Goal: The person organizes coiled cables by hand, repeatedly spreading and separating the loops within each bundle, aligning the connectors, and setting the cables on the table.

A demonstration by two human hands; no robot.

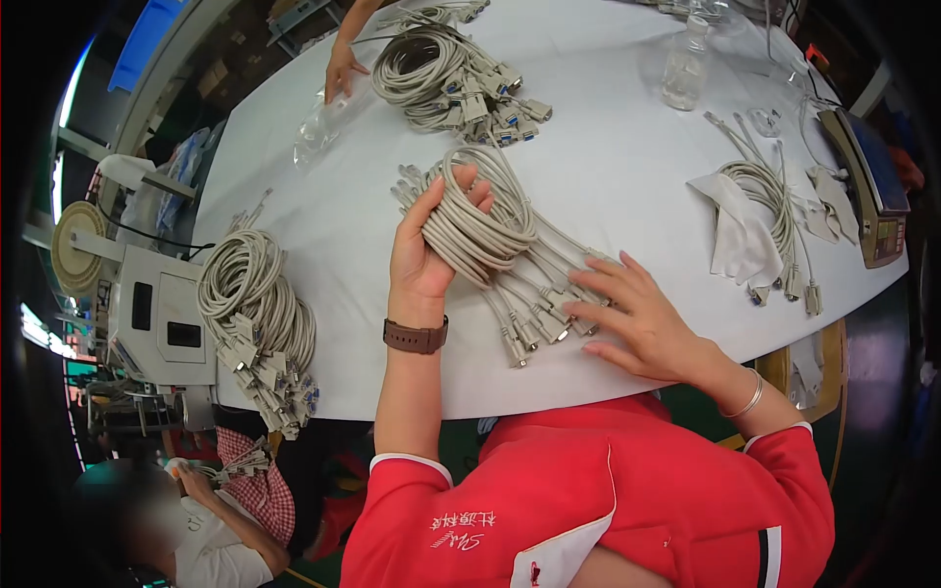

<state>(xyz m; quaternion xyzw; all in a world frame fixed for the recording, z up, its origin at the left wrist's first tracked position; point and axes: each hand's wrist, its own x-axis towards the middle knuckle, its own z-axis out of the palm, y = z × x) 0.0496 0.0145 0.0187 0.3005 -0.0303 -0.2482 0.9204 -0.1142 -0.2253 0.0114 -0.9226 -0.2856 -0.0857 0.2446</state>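
My left hand (428, 245), with a brown watch strap at the wrist, is closed around a bundle of coiled grey cables (478, 227) over the white table. The loops run through its curled fingers, and small plugs stick out at the bundle's upper left. From the lower right of the coil, several cable ends fan out to grey serial-type connectors (537, 328). Beside these connectors is my right hand (642, 323), its fingers spread and pointing left. Its fingertips are at or just above the cable ends; whether they touch I cannot tell.
Cable piles lie at the far side (421, 73) and left edge (257, 323); a smaller coil (765, 196) rests on white cloth at right. A clear bottle (685, 69) and a scale (867, 196) stand right. Another person's hand (343, 71) touches a plastic bag (321, 129). A person sits lower left.
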